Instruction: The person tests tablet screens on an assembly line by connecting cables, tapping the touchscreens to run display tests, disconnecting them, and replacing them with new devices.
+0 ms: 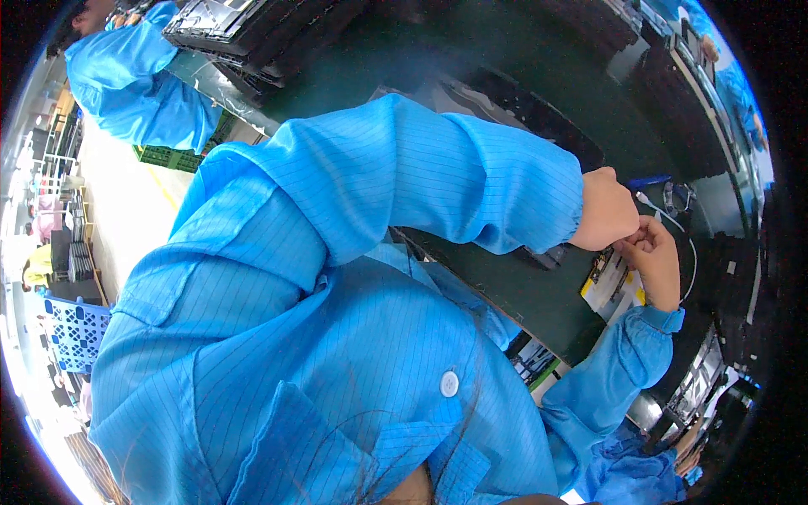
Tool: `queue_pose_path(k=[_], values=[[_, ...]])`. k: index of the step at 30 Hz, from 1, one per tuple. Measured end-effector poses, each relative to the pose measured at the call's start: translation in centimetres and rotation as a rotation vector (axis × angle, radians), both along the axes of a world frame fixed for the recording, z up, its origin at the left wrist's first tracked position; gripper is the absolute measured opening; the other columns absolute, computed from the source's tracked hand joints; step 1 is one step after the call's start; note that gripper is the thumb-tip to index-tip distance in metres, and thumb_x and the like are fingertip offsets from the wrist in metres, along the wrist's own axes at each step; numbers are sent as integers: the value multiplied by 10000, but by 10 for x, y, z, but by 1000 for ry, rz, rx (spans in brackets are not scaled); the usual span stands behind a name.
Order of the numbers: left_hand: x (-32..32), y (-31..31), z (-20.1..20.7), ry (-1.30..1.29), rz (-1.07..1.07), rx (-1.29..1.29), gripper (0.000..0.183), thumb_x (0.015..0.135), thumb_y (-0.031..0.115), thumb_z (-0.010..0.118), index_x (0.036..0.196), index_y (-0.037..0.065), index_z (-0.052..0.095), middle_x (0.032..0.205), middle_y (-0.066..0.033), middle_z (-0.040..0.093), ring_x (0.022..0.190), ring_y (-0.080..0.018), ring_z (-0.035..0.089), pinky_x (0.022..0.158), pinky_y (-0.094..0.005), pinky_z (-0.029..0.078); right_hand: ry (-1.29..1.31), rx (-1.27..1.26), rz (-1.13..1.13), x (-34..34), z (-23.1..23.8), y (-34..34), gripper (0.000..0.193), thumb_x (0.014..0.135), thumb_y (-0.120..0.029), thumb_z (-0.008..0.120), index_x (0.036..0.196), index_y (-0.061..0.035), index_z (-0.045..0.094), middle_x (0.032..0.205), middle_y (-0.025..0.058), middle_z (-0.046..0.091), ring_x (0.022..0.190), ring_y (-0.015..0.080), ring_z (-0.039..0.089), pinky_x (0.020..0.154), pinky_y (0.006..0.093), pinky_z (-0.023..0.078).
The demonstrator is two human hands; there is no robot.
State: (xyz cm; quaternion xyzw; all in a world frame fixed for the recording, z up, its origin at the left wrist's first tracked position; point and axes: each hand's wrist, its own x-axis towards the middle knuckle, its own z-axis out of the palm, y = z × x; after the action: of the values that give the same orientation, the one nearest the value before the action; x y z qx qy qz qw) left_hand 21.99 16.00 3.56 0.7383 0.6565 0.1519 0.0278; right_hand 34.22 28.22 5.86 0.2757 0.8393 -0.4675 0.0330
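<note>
My left hand reaches across from the left in a blue striped sleeve, its back turned up and its fingers curled under. Against its fingertips my right hand is closed, thumb and fingers pinched together. Whatever the two hands hold between them is hidden or too small to make out. Just below them on the dark green tabletop lies a yellow and white sheet with small dark pieces on it. Partly covered by my left forearm is a flat black panel.
A white cable curves past my right hand, near a blue pen-like item. Black panels are stacked at the far left. A co-worker in a blue sleeve stands beyond a green crate; a blue basket is at left.
</note>
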Motion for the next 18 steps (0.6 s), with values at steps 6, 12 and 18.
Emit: queue_pose_path(k=[6,12,18], values=[[0,-1,-3,-77,-11,86,85,668,162,565,679,97,619,687,-109,621,678,-268,606,645,-400,406,36,-42,-13,0,-4,1,270,671,10,613,927,-15,532,681,-11,539,544,35,468,472,166,333],[0,-3,2,-110,3,61,160,665,170,581,806,94,595,694,-96,623,673,-285,603,668,-425,403,-5,102,-6,-2,-7,-1,247,678,5,610,912,-18,534,666,-6,529,563,62,491,490,190,354],[-11,-18,21,-129,-32,172,327,730,332,596,913,64,563,906,-134,592,867,-291,563,753,-419,412,174,74,-21,4,-7,5,158,716,-57,613,857,-18,552,640,-9,511,515,66,456,462,202,335]])
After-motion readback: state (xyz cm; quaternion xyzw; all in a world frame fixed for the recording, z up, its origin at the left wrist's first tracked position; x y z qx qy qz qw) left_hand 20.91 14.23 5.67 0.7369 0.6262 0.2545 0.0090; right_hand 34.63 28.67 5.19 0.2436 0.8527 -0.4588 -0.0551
